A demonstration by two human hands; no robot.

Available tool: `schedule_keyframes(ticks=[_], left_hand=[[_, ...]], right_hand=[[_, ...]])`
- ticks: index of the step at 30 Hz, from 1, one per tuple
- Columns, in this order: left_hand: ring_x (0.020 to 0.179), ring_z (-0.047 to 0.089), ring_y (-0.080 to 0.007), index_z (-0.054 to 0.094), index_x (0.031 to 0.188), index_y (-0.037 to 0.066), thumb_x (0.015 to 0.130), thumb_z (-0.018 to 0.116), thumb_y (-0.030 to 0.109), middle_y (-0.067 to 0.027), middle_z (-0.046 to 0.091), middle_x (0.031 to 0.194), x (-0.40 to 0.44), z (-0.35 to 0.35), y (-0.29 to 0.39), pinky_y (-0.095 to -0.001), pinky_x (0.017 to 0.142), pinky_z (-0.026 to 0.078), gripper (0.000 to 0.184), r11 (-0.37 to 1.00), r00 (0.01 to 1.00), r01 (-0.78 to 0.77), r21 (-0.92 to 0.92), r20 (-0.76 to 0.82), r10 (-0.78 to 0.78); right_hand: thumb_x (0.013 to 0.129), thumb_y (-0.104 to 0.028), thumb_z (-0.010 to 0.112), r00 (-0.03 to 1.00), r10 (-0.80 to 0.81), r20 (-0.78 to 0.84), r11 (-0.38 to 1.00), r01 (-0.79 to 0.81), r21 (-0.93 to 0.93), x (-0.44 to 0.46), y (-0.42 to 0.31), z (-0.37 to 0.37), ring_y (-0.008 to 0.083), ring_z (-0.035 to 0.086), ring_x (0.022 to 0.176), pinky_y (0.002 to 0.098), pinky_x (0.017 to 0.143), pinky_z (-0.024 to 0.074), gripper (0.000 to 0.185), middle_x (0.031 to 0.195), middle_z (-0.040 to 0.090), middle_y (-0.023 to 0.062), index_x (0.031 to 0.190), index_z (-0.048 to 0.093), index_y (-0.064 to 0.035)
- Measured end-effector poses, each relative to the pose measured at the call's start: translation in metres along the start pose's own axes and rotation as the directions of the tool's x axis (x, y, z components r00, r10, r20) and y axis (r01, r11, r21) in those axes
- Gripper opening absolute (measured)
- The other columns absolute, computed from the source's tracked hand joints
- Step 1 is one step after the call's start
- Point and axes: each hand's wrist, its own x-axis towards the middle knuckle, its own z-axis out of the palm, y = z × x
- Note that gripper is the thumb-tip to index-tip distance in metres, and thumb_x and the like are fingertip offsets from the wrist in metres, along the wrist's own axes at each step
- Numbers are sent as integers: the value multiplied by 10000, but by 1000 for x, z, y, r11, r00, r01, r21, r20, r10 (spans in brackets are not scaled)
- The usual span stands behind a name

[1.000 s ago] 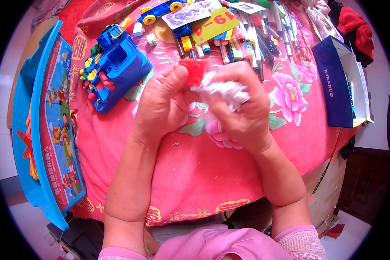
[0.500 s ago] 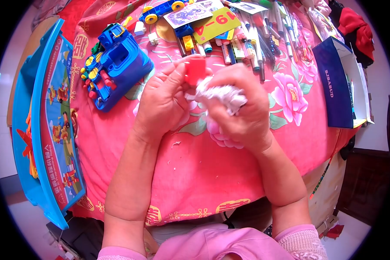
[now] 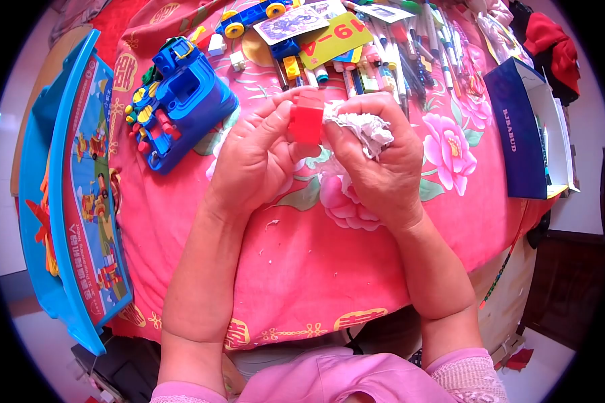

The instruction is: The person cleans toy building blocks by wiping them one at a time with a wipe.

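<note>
A red toy building block (image 3: 307, 121) is pinched between the thumb and fingers of my left hand (image 3: 257, 151), held up over the middle of the cloth. My right hand (image 3: 383, 161) grips a crumpled white tissue (image 3: 366, 129), its ragged folds showing above the thumb. One end of the tissue is close to the block's right side; whether they touch I cannot tell. Small white scraps (image 3: 271, 222) lie on the pink flowered cloth (image 3: 302, 275) between my forearms.
At left stand a blue toy base with small pieces (image 3: 195, 101) and a light-blue tray box (image 3: 60, 195). Cards (image 3: 336, 39), small blocks (image 3: 291, 67) and many pens (image 3: 400, 74) lie at the back. A dark blue box (image 3: 511, 127) stands at right.
My right hand and the tissue have drawn back slightly rightward from the front of the block. The block has turned a little and shows more of its faces.
</note>
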Motion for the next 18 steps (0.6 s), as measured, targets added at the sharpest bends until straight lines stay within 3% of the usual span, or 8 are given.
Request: schedule_keyframes(ticks=[2,5,8,11,12,15,16,18], left_hand=[[991,563,-205,428,1196,-52,928,422,166,-154,533,1124,2,-9,1,-338,810,505,346,996,997,-12,-90,77,19],[981,568,-207,429,1200,-42,921,439,155,-148,535,1124,1,-1,2,-352,821,497,341,994,1000,-14,106,-24,17],[972,573,-204,446,1188,-37,911,466,172,-142,553,1100,1,5,2,-347,801,505,347,999,999,-5,39,34,4],[938,585,-200,465,1173,-44,904,484,215,-136,570,1068,-1,11,-2,-332,773,510,374,946,997,-49,321,-35,64],[922,590,-197,471,1170,-44,902,489,221,-132,574,1060,-1,7,0,-323,764,509,378,966,1000,-20,256,6,19],[874,602,-190,480,1167,-44,897,501,232,-125,582,1046,0,-5,5,-299,739,508,387,990,993,61,123,92,-73],[859,605,-187,479,1170,-44,896,501,231,-124,582,1047,0,-6,5,-293,732,508,388,990,992,74,119,88,-85],[846,605,-175,480,1175,-37,893,509,214,-114,584,1045,0,-6,5,-280,727,505,378,990,993,86,113,76,-95]], right_hand=[[705,-13,650,1000,-18,-12,1000,18,6,-1,-1,1,180,565,729,266,632,443,196,798,556,81,878,563,-44],[705,-18,648,1000,0,-9,1000,0,4,-1,1,1,183,567,729,270,630,444,196,796,555,82,879,561,-43],[703,-22,647,1000,-3,-22,999,3,-34,-1,2,1,191,566,729,277,633,447,198,801,554,86,879,558,-39],[722,-22,639,999,-49,-15,997,48,-61,0,4,0,166,572,718,266,621,454,184,803,570,77,885,554,-34],[732,-22,635,998,-67,-8,996,67,-66,1,4,-1,152,575,713,259,614,457,176,803,579,71,888,552,-33],[770,-21,616,988,124,-89,979,-107,174,5,-10,-4,90,573,695,225,583,462,154,795,600,46,907,545,-31],[796,-21,600,992,51,-114,996,-43,75,8,-7,-8,52,563,692,193,563,460,145,788,607,33,927,537,-28],[795,-24,602,991,80,-104,986,-63,157,7,-12,-7,45,553,680,188,556,451,152,780,600,26,932,537,-29]])
